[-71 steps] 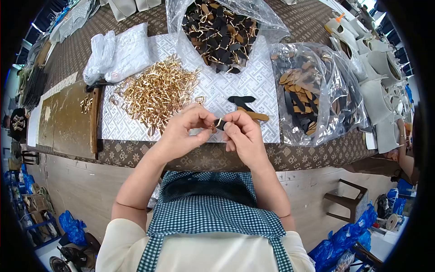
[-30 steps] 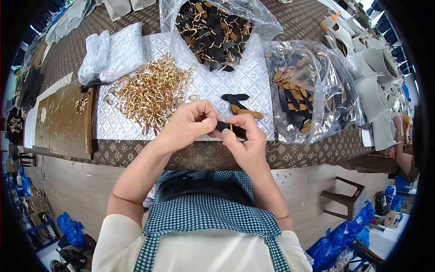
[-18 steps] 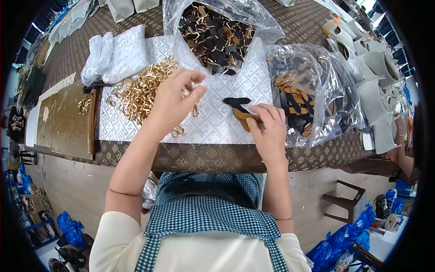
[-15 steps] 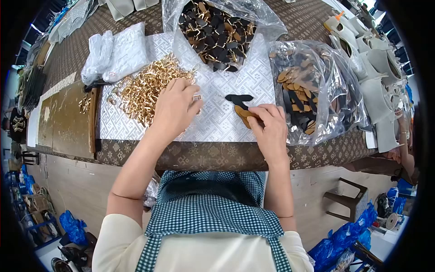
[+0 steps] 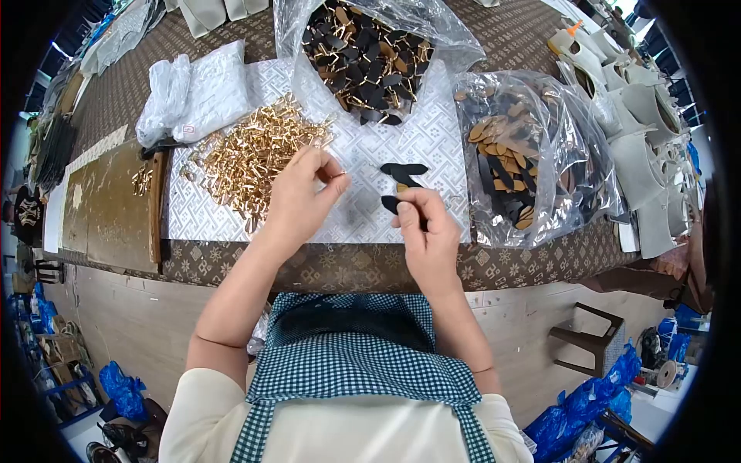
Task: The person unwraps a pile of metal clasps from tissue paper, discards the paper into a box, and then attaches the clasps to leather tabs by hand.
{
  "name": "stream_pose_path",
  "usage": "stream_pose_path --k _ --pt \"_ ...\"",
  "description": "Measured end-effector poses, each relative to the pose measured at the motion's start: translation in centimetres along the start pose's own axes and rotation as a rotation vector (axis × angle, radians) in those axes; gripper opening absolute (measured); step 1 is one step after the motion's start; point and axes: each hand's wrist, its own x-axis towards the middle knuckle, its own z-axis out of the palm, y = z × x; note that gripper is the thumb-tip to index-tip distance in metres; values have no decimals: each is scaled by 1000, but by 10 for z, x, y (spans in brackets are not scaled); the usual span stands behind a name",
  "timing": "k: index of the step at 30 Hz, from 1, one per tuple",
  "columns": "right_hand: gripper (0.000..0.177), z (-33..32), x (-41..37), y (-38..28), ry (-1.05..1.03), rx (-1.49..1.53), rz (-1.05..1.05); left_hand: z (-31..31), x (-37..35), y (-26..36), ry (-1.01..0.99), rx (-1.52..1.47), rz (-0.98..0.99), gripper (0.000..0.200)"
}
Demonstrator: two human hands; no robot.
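My left hand [image 5: 302, 197] is closed in a pinch beside the heap of gold metal buckles [image 5: 247, 154]. A small gold buckle [image 5: 341, 175] seems to be between its thumb and finger, mostly covered. My right hand [image 5: 429, 231] pinches a black leather tab [image 5: 390, 204] with a rounded end, raised off the patterned white sheet [image 5: 359, 220]. Just beyond it lie a few loose black tabs [image 5: 405, 169], with a brown face showing on one.
A clear plastic bag [image 5: 455, 38] at the back holds black and brown tabs fitted with gold pieces. To the right, another clear bag [image 5: 571, 170] contains loose tabs. White wrapped packets [image 5: 208, 89], a worn brown board [image 5: 116, 208] and grey shoe uppers [image 5: 652, 170] flank the work area.
My right hand has picked up a black tab from the small pile and moved left with it. My left hand has turned, and the buckle in its pinch shows less.
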Motion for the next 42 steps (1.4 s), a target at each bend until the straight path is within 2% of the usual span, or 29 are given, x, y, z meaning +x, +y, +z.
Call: stream_pose_path --k 1,3,4,9,15,18,21,23,27,31,32,34,35,39,42 --pt "11 6 0 2 -25 61 39 0 -3 6 -11 -212 -122 14" --pt "13 14 -2 -6 -32 133 76 7 -10 11 -44 -580 -185 11" --pt "16 17 -1 -3 -28 97 30 10 -13 14 -63 -765 -213 10" --pt "14 15 2 -10 5 10 73 18 -24 17 -106 -831 -144 14" --pt "12 12 2 -2 -3 34 87 20 -26 14 -176 -895 -244 15" --pt "12 11 0 0 2 17 91 23 -27 14 -125 -926 -252 13" --pt "12 11 0 4 11 18 84 24 -29 17 -124 -881 -158 12" --pt "12 11 -1 6 20 17 51 22 -27 16 -194 -947 -214 12" --pt "12 6 -2 -4 -94 54 54 12 -20 6 -369 -1070 -295 14" --pt "16 10 -7 -6 -136 156 -33 2 -21 3 -527 -1041 -445 15" --pt "27 1 -10 -12 -248 91 39 1 -22 -3 -543 -1058 -386 13" --pt "37 5 -14 -12 -285 -4 -1 0 -24 -13 -579 -976 -314 13" --pt "39 11 -16 2 -225 -37 -156 0 -24 -15 -595 -934 -278 12" --pt "32 15 -22 3 -140 -67 -145 1 -29 -3 -544 -875 -282 10" --pt "28 14 -22 1 -104 -141 -160 4 -33 3 -483 -703 -222 11"
